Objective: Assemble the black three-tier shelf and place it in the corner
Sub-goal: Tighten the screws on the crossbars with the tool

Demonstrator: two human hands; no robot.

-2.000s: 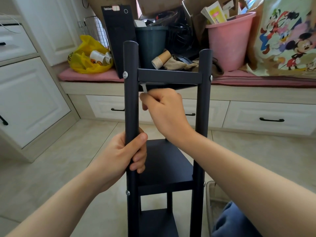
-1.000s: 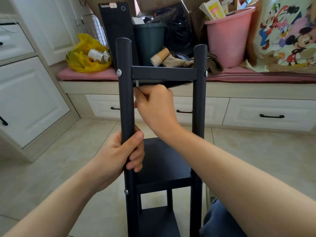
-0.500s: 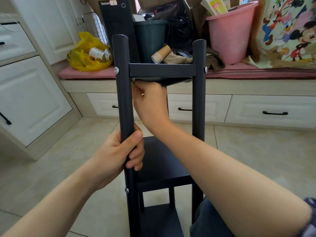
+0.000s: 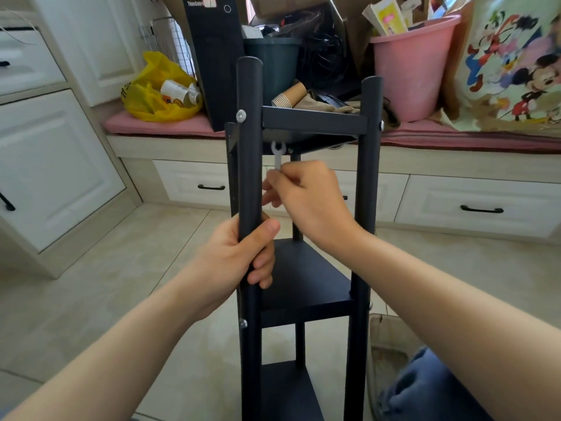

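Standing the black shelf (image 4: 303, 275) upright on the floor (image 4: 145, 268), right in the middle, with the bench (image 4: 455, 165) behind it at 12 o'clock. Not yet sitting in any corner.

Wrapping the left grip (image 4: 233, 262) tight round the front post (image 4: 249, 165), at 9 o'clock of the shelf, holding it steady. Pinching a small white wrench (image 4: 277, 154) in the right grip (image 4: 306, 202), pointing its open end up to 12 o'clock, just under the top tier (image 4: 312, 120).

Most likely doing the step of tightening the top tier onto the posts. Aiming, maybe, at a small bolt (image 4: 290, 151) just beside the wrench head, at its 3 o'clock. Not catching it yet, as far as can be told.

Needing next, probably: sliding the wrench head sideways onto that bolt, turning in little swings in the tight space, and holding the post firmly against wobbling. Leaving for later: carrying the shelf over to the corner.
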